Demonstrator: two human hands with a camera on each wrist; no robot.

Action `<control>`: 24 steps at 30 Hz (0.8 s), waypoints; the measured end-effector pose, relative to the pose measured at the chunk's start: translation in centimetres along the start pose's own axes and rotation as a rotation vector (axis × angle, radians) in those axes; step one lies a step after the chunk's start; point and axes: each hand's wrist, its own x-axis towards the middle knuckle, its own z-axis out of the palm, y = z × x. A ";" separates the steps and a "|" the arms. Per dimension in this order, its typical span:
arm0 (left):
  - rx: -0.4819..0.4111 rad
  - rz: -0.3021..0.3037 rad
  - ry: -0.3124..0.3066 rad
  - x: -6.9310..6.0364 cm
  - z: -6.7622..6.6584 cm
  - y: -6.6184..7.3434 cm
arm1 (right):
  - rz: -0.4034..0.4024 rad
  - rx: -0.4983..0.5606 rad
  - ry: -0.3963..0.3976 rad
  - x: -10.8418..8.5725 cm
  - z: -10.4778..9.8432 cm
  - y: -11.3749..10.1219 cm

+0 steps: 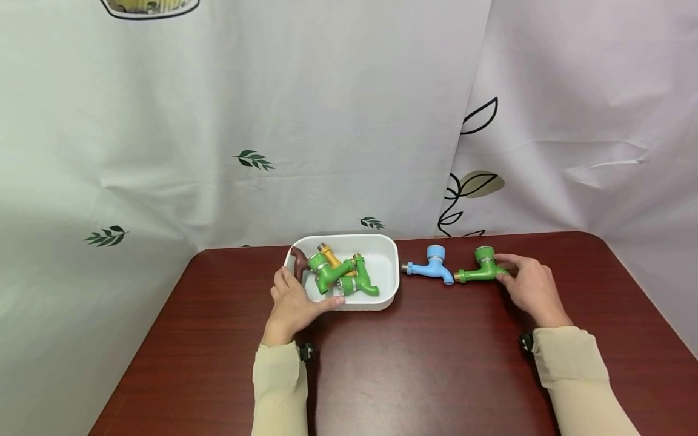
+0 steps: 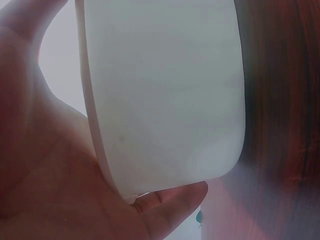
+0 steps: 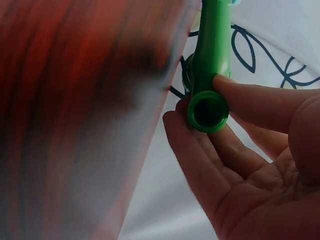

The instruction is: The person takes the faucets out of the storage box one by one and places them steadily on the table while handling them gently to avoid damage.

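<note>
At the table's far side my left hand [image 1: 292, 304] holds the left front corner of a white plastic tub [image 1: 386, 289]. Its thumb lies along the front rim; the other fingers are at the left wall, partly hidden. Inside lie a brown tap [image 1: 299, 261], a yellow tap [image 1: 330, 257] and two green taps, one [image 1: 330, 275] leaning over the others and one [image 1: 366, 280] to its right. My right hand [image 1: 533, 288] pinches another green tap [image 3: 214, 50] near its spout, knob up in the head view. Left of that tap lies a blue tap [image 1: 433, 266].
The dark red wooden table [image 1: 414, 363] ends just behind the tub. A white curtain [image 1: 338, 121] with leaf prints hangs along its back edge and sides.
</note>
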 end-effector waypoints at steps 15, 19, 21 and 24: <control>0.003 0.001 -0.001 0.0 0.0 0.0 | 0.078 0.016 -0.016 0.2 -0.1 0.1; 0.002 0.001 -0.001 0.0 0.0 -0.1 | 0.095 0.016 -0.019 0.2 -0.1 0.1; 0.001 0.002 -0.001 0.0 0.0 -0.1 | 0.101 0.008 -0.031 0.1 -0.2 0.1; 0.000 0.001 -0.001 0.0 0.0 -0.1 | 0.108 -0.003 -0.059 0.1 -0.3 0.1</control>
